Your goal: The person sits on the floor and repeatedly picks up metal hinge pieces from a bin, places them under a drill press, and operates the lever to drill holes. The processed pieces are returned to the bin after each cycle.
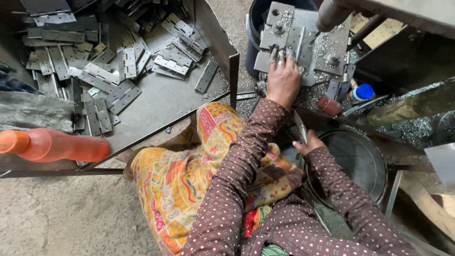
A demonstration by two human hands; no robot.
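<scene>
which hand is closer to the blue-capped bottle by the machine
The right hand, though neither touches it. It sits below-left of the blue-capped bottle, holding a metal strip; the left hand presses on the jig plate, further left.

Dull grey metal hinges (102,78), glossy orange plastic bottle (57,145)

The person wears a dark brown top with long sleeves (237,175), covered with small pale dots and tiny flowers. Below the sleeves there is a yellow patchwork cloth (180,180) with red, orange and green patterns.
</scene>
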